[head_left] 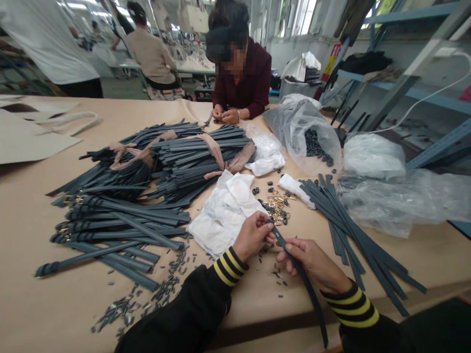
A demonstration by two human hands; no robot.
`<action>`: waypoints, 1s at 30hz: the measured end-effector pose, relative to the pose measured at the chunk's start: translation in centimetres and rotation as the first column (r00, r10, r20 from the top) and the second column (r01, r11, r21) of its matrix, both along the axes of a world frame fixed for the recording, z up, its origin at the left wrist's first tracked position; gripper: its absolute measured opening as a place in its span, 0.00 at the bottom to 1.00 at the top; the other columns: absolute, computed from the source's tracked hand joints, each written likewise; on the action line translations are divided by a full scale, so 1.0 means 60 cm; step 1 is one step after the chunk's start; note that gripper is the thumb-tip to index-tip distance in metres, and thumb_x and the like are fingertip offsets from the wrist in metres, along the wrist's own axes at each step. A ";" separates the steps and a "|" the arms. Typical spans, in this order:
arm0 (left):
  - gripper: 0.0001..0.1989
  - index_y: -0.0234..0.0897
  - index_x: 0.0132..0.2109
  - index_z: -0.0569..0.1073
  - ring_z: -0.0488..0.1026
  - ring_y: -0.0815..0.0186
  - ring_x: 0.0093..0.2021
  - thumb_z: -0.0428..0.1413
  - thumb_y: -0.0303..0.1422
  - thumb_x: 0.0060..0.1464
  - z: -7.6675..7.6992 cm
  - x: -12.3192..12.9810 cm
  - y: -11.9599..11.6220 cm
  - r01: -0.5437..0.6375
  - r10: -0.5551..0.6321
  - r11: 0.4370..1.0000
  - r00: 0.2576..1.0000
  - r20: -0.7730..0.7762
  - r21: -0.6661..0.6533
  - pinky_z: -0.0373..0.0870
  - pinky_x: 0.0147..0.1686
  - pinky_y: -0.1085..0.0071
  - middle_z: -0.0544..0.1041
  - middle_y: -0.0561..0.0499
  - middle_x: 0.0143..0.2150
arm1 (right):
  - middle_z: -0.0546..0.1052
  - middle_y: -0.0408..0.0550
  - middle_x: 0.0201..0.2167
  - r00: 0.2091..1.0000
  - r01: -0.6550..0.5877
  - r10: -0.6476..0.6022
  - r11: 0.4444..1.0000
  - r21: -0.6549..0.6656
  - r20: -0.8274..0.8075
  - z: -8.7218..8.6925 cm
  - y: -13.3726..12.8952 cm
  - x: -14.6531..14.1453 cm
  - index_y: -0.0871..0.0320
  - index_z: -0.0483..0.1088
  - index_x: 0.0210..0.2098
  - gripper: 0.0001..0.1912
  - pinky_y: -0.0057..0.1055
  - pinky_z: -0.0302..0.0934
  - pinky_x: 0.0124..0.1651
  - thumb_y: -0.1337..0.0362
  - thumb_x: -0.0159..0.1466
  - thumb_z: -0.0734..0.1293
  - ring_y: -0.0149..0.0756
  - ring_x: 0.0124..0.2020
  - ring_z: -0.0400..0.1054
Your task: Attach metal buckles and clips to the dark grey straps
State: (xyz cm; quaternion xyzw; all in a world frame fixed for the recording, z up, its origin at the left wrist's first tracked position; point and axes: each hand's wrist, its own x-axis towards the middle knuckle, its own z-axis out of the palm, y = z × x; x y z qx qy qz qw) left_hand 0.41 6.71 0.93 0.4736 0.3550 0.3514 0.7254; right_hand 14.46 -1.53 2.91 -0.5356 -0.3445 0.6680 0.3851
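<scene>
At the near side of a tan table (40,206), two hands in black, yellow-striped cuffs are working on one dark strap (312,294). The left hand (253,236) is pinching its far end between thumb and fingertips, leaving no visible gap. The right hand (312,260) is closing thumb and fingers on it a little lower down.

The work seems to be at a lining-up or checking step at that end, where small pale marks or slots are showing; whether anything is being fitted, the view is not telling. From here, a next move would be calling for a steady far end and fine fingertip control, with the loose tail kept from twisting.

The strap is pointing away from the wearer and leftward, toward the gold buckles (275,203). Its long axis is running diagonally, from far left to near right, and the tail is curving down, apparently past the table's near edge.

A white cloth (224,206) is lying beyond the left hand. Buckled straps (125,223) are lying to the left, plain straps (348,230) to the right. Across the table, a person (253,81) is handling a small piece.
</scene>
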 end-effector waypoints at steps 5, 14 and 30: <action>0.08 0.31 0.32 0.65 0.69 0.74 0.26 0.55 0.30 0.45 0.014 -0.038 0.007 0.110 -0.106 0.993 0.987 0.118 -0.032 0.67 0.29 0.77 0.71 0.52 0.27 | 0.65 0.40 0.21 0.999 -0.030 0.030 0.999 -0.014 0.028 0.003 0.021 -0.009 0.62 0.68 0.32 0.18 0.20 0.53 0.19 0.52 0.58 0.60 0.22 0.17 0.55; 0.05 0.31 0.33 0.65 0.67 0.73 0.25 0.51 0.28 0.46 -0.003 -0.069 0.017 0.013 -0.008 0.999 0.995 -0.097 0.046 0.64 0.27 0.76 0.69 0.52 0.28 | 0.61 0.38 0.20 0.872 -0.181 0.120 0.980 0.084 0.474 0.020 0.057 -0.034 0.61 0.66 0.28 0.13 0.22 0.55 0.20 0.56 0.56 0.62 0.25 0.19 0.55; 0.06 0.35 0.35 0.67 0.66 0.68 0.34 0.47 0.26 0.51 0.003 -0.050 0.009 0.184 0.186 0.796 0.832 -0.522 0.577 0.63 0.35 0.72 0.69 0.50 0.32 | 0.60 0.35 0.15 0.943 -0.059 0.043 0.998 0.036 0.331 -0.028 0.060 0.029 0.59 0.60 0.22 0.15 0.19 0.41 0.13 0.55 0.57 0.60 0.19 0.12 0.46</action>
